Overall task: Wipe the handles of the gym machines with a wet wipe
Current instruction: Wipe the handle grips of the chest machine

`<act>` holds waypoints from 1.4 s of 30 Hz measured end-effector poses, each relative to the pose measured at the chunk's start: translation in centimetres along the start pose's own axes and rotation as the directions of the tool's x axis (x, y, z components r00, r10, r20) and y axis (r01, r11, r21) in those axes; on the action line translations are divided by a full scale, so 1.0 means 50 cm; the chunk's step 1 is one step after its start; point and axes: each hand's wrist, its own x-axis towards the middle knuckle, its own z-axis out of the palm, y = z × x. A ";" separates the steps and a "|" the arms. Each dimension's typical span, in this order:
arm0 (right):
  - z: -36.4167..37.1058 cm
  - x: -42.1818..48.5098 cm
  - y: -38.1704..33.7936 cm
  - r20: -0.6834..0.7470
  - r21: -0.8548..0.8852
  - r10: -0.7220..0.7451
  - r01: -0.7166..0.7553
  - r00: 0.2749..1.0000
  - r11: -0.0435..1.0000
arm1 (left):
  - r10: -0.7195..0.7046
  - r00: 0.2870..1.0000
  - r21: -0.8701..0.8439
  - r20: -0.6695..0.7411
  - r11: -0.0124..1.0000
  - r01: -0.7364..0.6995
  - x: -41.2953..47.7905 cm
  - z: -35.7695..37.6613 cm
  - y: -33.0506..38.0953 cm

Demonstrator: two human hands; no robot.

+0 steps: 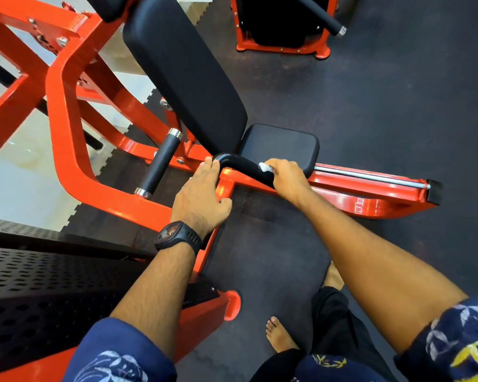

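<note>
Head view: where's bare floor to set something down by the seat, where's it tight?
Free: the rubber floor between the seat pad and the second orange machine, and the patch between the base rail and the bare foot. Crowded: the black handle, left hand resting on its bend, right hand holding the wet wipe on it.

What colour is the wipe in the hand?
White. The wipe shows best in the head view, held by the right hand.
</note>
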 end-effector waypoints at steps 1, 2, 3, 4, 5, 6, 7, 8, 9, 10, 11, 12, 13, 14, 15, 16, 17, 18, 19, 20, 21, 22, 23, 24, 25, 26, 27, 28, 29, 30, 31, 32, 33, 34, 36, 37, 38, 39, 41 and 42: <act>0.001 -0.001 -0.002 -0.008 -0.006 -0.009 0.008 1.000 1.000 | 0.000 1.000 0.002 -0.002 1.000 0.000 0.000 0.001 0.000; -0.002 -0.003 0.001 0.014 -0.030 -0.004 0.005 1.000 1.000 | -0.001 1.000 0.004 -0.002 1.000 0.001 0.000 0.001 0.000; -0.009 -0.002 0.011 0.059 -0.069 0.008 -0.004 0.998 0.998 | -0.001 1.000 0.005 0.000 1.000 0.001 0.000 0.001 0.001; -0.019 0.001 0.022 0.113 -0.126 0.038 -0.024 0.993 0.992 | -0.004 1.000 0.006 0.000 1.000 0.004 0.000 0.001 0.002; -0.027 0.003 0.030 0.158 -0.183 0.081 -0.052 0.984 0.982 | -0.006 1.000 0.006 0.001 1.000 0.006 -0.001 0.001 0.002; -0.032 0.002 0.032 0.173 -0.217 0.103 -0.064 0.979 0.974 | -0.007 1.000 0.006 0.004 1.000 0.007 -0.001 0.001 0.002; -0.031 0.001 0.028 0.158 -0.215 0.094 -0.059 0.983 0.975 | -0.008 1.000 0.006 0.005 1.000 0.008 0.000 0.001 0.001; -0.027 -0.006 0.020 0.133 -0.189 0.077 -0.052 0.988 0.981 | -0.008 1.000 0.007 0.005 1.000 0.007 0.000 0.001 0.000; -0.021 -0.014 0.015 0.102 -0.149 0.076 -0.060 0.992 0.987 | -0.006 1.000 0.009 0.003 1.000 0.006 0.000 0.001 0.000; -0.016 -0.026 0.014 0.062 -0.122 0.080 -0.072 0.995 0.990 | -0.004 1.000 0.010 0.002 1.000 0.004 0.000 0.001 0.000; -0.010 -0.037 0.021 0.019 -0.110 0.095 -0.092 0.995 0.990 | -0.004 1.000 0.009 0.003 1.000 0.004 -0.001 0.001 0.001; -0.006 -0.048 0.030 -0.024 -0.113 0.124 -0.125 0.992 0.986 | -0.006 1.000 0.006 0.005 1.000 0.006 -0.002 0.000 0.001; -0.001 -0.060 0.037 -0.068 -0.129 0.156 -0.163 0.986 0.978 | -0.007 1.000 0.006 0.006 1.000 0.006 -0.002 0.001 0.001; 0.005 -0.073 0.040 -0.125 -0.128 0.148 -0.164 0.981 0.978 | -0.005 1.000 0.008 0.006 1.000 0.005 -0.001 0.001 0.001; 0.016 -0.085 0.037 -0.184 -0.094 0.087 -0.106 0.979 0.990 | -0.004 1.000 0.011 0.004 1.000 0.004 -0.001 0.001 0.000; 0.027 -0.096 0.033 -0.232 -0.052 -0.005 -0.007 0.973 0.999 | -0.004 1.000 0.014 0.001 1.000 0.004 0.000 0.001 0.000; 0.039 -0.107 0.034 -0.262 -0.019 -0.091 0.089 0.961 0.996 | -0.006 1.000 0.015 -0.002 1.000 0.006 0.000 0.001 -0.001; 0.046 -0.117 0.040 -0.288 -0.007 -0.167 0.172 0.943 0.985 | -0.007 1.000 0.014 -0.002 1.000 0.007 -0.001 0.001 -0.001; 0.054 -0.123 0.055 -0.325 0.002 -0.188 0.200 0.927 0.980 | -0.008 1.000 0.013 -0.001 1.000 0.008 -0.001 0.001 0.000; 0.054 -0.129 0.069 -0.366 -0.030 -0.189 0.191 0.911 0.981 | -0.007 1.000 0.014 0.000 1.000 0.007 -0.002 0.001 0.000; 0.051 -0.138 0.075 -0.377 -0.020 -0.155 0.159 0.913 0.987 | -0.006 1.000 0.013 0.000 1.000 0.006 -0.001 0.000 0.000; 0.049 -0.142 0.078 -0.378 -0.140 -0.207 0.165 0.902 0.976 | -0.007 1.000 0.009 0.002 1.000 0.007 0.000 0.001 0.000; 0.050 -0.138 0.077 -0.369 -0.188 -0.227 0.167 0.901 0.968 | -0.009 1.000 0.006 0.004 1.000 0.009 0.000 0.001 -0.001; 0.050 -0.131 0.073 -0.338 -0.219 -0.277 0.211 0.899 0.952 | -0.012 1.000 0.007 0.006 1.000 0.012 0.000 0.001 -0.001; 0.055 -0.119 0.071 -0.291 -0.227 -0.332 0.272 0.897 0.935 | -0.013 1.000 0.010 0.007 1.000 0.013 0.000 0.001 -0.001; 0.058 -0.106 0.069 -0.232 -0.246 -0.397 0.341 0.888 0.907 | -0.013 1.000 0.013 0.008 1.000 0.012 0.000 0.001 -0.001; 0.066 -0.095 0.076 -0.170 -0.272 -0.453 0.400 0.875 0.875 | -0.012 1.000 0.013 0.008 1.000 0.012 0.000 0.000 -0.001; 0.072 -0.088 0.086 -0.133 -0.293 -0.480 0.429 0.867 0.855 | -0.013 1.000 0.011 0.009 1.000 0.013 -0.001 0.000 -0.001; 0.071 -0.086 0.097 -0.113 -0.312 -0.444 0.392 0.889 0.865 | -0.014 1.000 0.008 0.008 1.000 0.014 -0.001 0.000 0.000; 0.068 -0.087 0.104 -0.159 -0.295 -0.412 0.355 0.898 0.887 | -0.015 1.000 0.007 0.006 1.000 0.015 0.000 0.000 0.000; 0.070 -0.093 0.111 -0.211 -0.329 -0.452 0.372 0.867 0.868 | -0.015 1.000 0.008 0.004 1.000 0.015 0.001 0.000 0.000; 0.074 -0.099 0.114 -0.237 -0.348 -0.519 0.428 0.821 0.835 | -0.016 1.000 0.008 0.004 1.000 0.016 0.001 0.001 0.000; 0.079 -0.099 0.113 -0.227 -0.369 -0.573 0.475 0.788 0.799 | -0.017 1.000 0.009 0.004 1.000 0.017 0.001 0.002 -0.001; 0.075 -0.090 0.094 -0.225 -0.365 -0.608 0.513 0.761 0.777 | -0.018 1.000 0.008 0.006 1.000 0.018 0.000 0.002 -0.001; 0.064 -0.058 0.042 -0.203 -0.397 -0.692 0.587 0.693 0.705 | -0.017 1.000 0.003 0.004 1.000 0.017 0.001 0.004 -0.001; 0.063 -0.041 0.024 -0.207 -0.411 -0.721 0.610 0.661 0.678 | -0.014 1.000 0.001 -0.001 1.000 0.014 0.002 0.004 -0.002; 0.059 -0.035 0.016 -0.200 -0.428 -0.732 0.614 0.651 0.663 | -0.013 1.000 -0.001 -0.007 1.000 0.013 0.002 0.005 -0.003; 0.059 -0.038 0.021 -0.202 -0.433 -0.729 0.608 0.654 0.666 | -0.012 1.000 -0.003 -0.009 1.000 0.012 0.002 0.005 -0.003; 0.068 -0.065 0.060 -0.193 -0.401 -0.672 0.568 0.715 0.719 | -0.010 1.000 -0.007 -0.006 1.000 0.009 0.003 0.004 -0.004; 0.069 -0.082 0.077 -0.176 -0.390 -0.644 0.548 0.744 0.740 | -0.009 1.000 -0.009 -0.005 1.000 0.009 0.003 0.004 -0.004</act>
